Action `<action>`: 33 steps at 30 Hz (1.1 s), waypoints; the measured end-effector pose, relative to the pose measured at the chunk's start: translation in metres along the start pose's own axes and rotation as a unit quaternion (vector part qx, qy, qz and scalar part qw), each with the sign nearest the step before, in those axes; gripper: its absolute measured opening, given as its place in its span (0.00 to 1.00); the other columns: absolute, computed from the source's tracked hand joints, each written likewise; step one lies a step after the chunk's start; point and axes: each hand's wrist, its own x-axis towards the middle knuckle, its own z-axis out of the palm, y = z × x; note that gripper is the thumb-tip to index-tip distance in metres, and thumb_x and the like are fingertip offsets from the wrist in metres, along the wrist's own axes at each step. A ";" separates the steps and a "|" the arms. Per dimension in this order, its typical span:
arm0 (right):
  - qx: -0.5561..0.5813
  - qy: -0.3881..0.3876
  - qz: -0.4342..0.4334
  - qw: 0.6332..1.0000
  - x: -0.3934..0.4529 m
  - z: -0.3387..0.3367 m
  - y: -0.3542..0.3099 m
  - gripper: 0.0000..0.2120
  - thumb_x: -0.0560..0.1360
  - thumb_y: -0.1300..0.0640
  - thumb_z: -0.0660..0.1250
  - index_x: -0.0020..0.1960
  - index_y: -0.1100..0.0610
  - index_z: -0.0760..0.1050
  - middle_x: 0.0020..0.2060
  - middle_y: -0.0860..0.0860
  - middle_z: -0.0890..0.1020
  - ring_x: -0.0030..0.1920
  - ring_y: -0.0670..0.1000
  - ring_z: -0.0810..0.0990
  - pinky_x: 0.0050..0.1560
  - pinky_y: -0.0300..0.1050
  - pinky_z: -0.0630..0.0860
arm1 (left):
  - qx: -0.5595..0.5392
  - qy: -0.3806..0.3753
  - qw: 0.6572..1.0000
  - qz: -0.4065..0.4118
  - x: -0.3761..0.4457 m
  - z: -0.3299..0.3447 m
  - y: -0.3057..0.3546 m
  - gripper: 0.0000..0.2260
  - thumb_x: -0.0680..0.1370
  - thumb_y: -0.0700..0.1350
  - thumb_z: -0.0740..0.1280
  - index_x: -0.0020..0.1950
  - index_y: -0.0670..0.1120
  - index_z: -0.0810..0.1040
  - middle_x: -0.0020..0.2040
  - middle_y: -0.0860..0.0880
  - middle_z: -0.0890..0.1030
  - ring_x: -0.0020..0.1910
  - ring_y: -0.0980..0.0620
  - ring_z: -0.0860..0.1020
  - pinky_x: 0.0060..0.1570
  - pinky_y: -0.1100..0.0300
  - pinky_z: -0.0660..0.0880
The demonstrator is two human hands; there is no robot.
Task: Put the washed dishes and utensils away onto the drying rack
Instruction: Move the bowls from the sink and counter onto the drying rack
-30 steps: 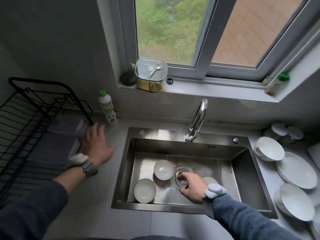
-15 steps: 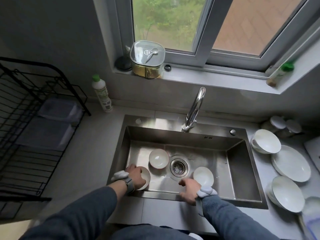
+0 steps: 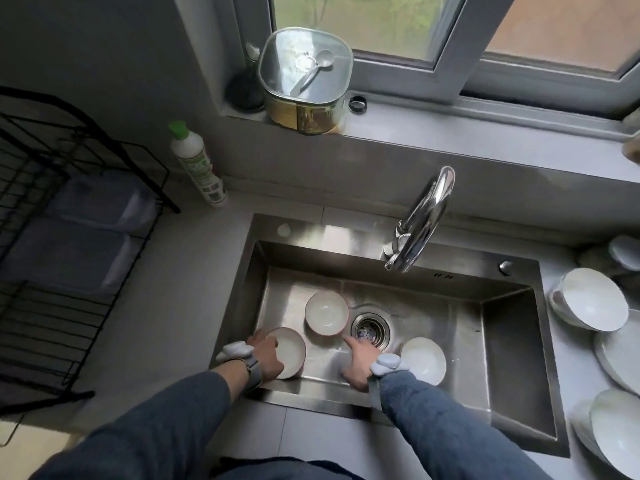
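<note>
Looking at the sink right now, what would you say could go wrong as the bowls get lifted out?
The left hand grips the near-left bowl by its rim; wet, it may slip and hit the steel sink. The right hand reaches toward the middle bowl beside the drain and could knock it. The rack stands far left, a long carry.

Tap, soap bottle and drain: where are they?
Tap (image 3: 424,220), head view, on the curved shiny spout.
Soap bottle (image 3: 197,166), head view, on its white body below the green cap.
Drain (image 3: 370,329), head view, on the round metal strainer.
</note>
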 end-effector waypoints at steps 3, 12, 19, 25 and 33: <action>0.003 -0.003 0.009 1.000 0.028 0.005 0.003 0.44 0.63 0.48 0.64 0.78 0.39 0.55 0.68 0.54 0.73 0.65 0.58 0.78 0.65 0.56 0.75 | -0.004 -0.008 1.000 -0.009 0.007 0.003 -0.002 0.28 0.72 0.52 0.66 0.73 0.53 0.71 0.75 0.48 0.66 0.70 0.43 0.70 0.71 0.54 0.67; -0.059 -0.053 -0.014 0.997 0.068 -0.012 -0.009 0.38 0.74 0.54 0.66 0.81 0.46 0.55 0.75 0.56 0.65 0.72 0.58 0.71 0.72 0.48 0.69 | -0.060 -0.056 0.995 -0.056 0.045 0.021 -0.011 0.31 0.69 0.53 0.64 0.73 0.52 0.71 0.74 0.48 0.67 0.68 0.43 0.74 0.68 0.53 0.71; -0.111 -0.104 -0.029 0.988 0.091 -0.015 -0.005 0.41 0.73 0.57 0.70 0.81 0.49 0.54 0.77 0.54 0.61 0.74 0.58 0.70 0.72 0.50 0.70 | -0.089 -0.072 0.991 -0.075 0.060 0.032 -0.018 0.34 0.69 0.52 0.63 0.76 0.50 0.66 0.75 0.50 0.67 0.71 0.45 0.72 0.69 0.53 0.72; -0.136 0.003 -0.035 0.990 0.101 -0.017 0.007 0.16 0.73 0.62 0.60 0.58 0.49 0.74 0.55 0.54 0.84 0.55 0.59 0.83 0.49 0.47 0.76 | -0.061 0.002 0.997 -0.052 0.050 0.019 -0.016 0.27 0.70 0.47 0.68 0.71 0.52 0.73 0.71 0.52 0.72 0.66 0.45 0.76 0.65 0.52 0.75; -0.155 0.043 -0.030 0.987 0.114 -0.020 0.018 0.18 0.72 0.42 0.72 0.54 0.52 0.77 0.50 0.54 0.83 0.52 0.59 0.83 0.44 0.47 0.74 | 0.059 0.029 0.997 0.026 0.039 0.003 -0.012 0.16 0.76 0.39 0.67 0.63 0.49 0.79 0.63 0.44 0.80 0.61 0.40 0.79 0.57 0.52 0.78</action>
